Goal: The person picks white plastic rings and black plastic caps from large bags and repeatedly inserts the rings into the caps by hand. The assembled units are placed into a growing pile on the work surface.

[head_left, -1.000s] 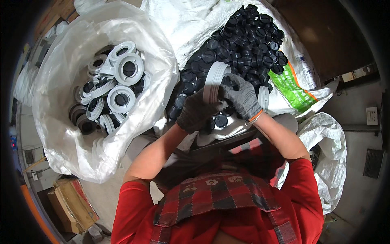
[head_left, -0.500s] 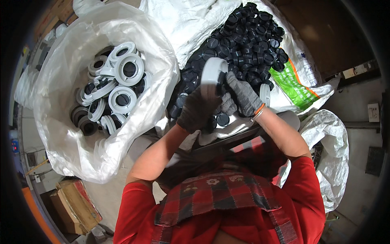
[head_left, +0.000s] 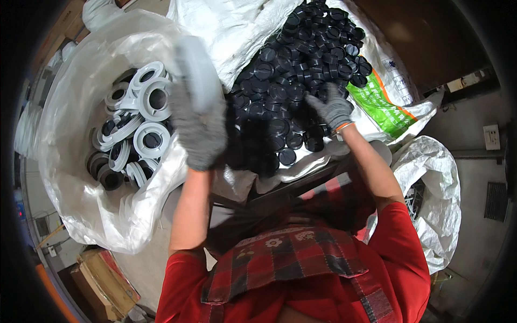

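Gripped in my gloved left hand (head_left: 199, 129) is a white plastic ring fitting (head_left: 200, 67), smeared by motion. It is beside the near-right rim of a large translucent plastic bag (head_left: 59, 177). Inside that bag lie several white ring fittings (head_left: 152, 139), some with black pieces in their middles. My gloved right hand (head_left: 331, 106) reaches over a heap of round black caps (head_left: 277, 94), thumb and fingers apart. Nothing shows in its grasp, though its fingertips lie close to the caps.
The caps lie on a white woven sack (head_left: 226, 32) with a green and orange printed patch (head_left: 377, 105). Another white sack (head_left: 444, 215), holding small grey pieces, stands at the right. Cardboard boxes (head_left: 105, 280) lie on the floor at lower left.
My left hand has carried the ring fitting leftward, from above the caps to the plastic bag. My right hand has come away from the fitting and spread over the caps.
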`<state>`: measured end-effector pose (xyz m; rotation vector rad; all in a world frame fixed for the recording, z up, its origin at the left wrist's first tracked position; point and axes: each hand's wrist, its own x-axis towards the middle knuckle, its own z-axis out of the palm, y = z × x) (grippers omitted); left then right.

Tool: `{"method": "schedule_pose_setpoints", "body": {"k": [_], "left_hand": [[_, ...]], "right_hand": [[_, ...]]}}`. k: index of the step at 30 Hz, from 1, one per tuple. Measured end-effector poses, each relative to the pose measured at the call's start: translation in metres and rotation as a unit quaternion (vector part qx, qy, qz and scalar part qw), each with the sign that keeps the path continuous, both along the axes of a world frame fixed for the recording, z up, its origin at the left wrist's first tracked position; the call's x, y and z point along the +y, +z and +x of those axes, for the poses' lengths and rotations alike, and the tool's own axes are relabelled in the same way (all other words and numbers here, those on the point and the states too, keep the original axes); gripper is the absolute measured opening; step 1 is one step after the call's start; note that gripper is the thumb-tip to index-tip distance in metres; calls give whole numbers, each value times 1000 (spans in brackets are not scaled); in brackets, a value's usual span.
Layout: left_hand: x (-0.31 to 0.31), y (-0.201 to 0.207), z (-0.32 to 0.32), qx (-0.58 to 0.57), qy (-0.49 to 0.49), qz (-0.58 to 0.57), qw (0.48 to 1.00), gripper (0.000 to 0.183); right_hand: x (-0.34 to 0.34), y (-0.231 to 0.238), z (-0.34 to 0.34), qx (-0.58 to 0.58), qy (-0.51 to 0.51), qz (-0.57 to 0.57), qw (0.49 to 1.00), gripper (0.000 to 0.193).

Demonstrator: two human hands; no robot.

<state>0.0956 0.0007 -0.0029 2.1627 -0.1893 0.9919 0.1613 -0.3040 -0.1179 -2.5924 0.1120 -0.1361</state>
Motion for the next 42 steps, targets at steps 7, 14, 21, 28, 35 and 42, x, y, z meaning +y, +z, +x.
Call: {"method": "schedule_pose_setpoints", "body": {"k": [7, 14, 21, 28, 35, 42], "left_hand": [[-22, -14, -2, 300, -164, -208, 917, 33], [-66, -65, -14, 425, -307, -458, 718, 68], [-49, -66, -19, 410, -369, -656, 514, 26], [-57, -45, -19, 417, -320, -655, 543, 19], [-54, -43, -19, 393, -296, -570, 657, 31], [-35, -66, 4, 271, -77, -374, 884, 30]], "right_hand": [[-75, -88, 6, 216, 103, -253, 938, 55], [12, 35, -39, 106, -65, 723, 680, 45], [66, 33, -70, -118, 87, 182, 972, 95], [96, 35, -67, -74, 16, 365, 928, 37], [89, 56, -61, -15, -85, 436, 896, 46], [-10, 43, -38, 58, -200, 626, 752, 50]]}}
